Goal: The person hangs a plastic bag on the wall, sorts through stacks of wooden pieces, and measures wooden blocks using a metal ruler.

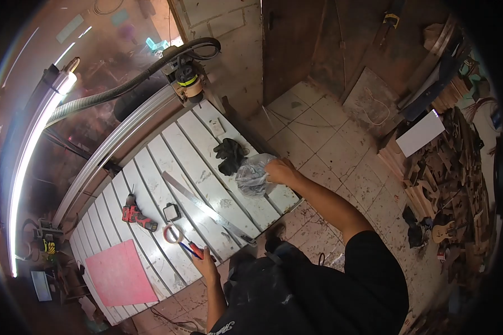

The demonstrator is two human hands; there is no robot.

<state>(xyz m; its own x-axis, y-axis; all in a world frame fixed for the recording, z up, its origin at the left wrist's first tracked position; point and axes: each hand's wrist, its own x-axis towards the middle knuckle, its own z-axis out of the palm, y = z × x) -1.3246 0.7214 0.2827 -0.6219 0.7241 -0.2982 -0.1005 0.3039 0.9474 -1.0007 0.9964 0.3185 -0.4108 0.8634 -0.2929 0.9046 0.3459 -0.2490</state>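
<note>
R fingers on plas. bag

Right arm: I reach it well out ahead of me, its forearm bare.
Right hand: my fingers are curled inward in a grip at the end of that reach.
Left forearm: bare too, I hold it closer to my body.
Left hand: my fingers are wrapped in a grip, well apart from the right hand.
</note>
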